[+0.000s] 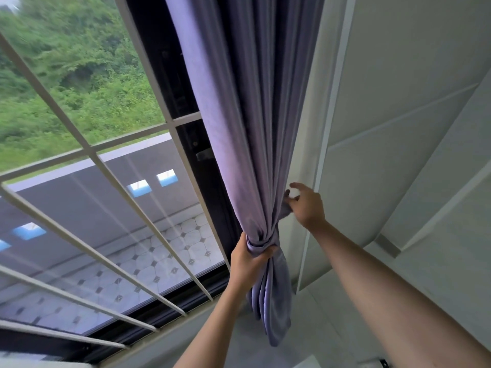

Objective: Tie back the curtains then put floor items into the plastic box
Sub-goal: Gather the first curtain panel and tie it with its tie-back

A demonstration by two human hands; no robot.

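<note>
White bars crossed a window in a dark frame. Beyond lay green bushes, a grey parapet and a tiled balcony. White wall panels stood at right.

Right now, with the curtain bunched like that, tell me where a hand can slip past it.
Free: the bare strip between the purple curtain and the white wall panel, above the right hand; also the lower wall beside the curtain's hanging tail. Crowded: the wrapped bunch, where the left hand has its grip shut on the fabric, and the curtain's left edge, which lies over the dark window frame.
</note>
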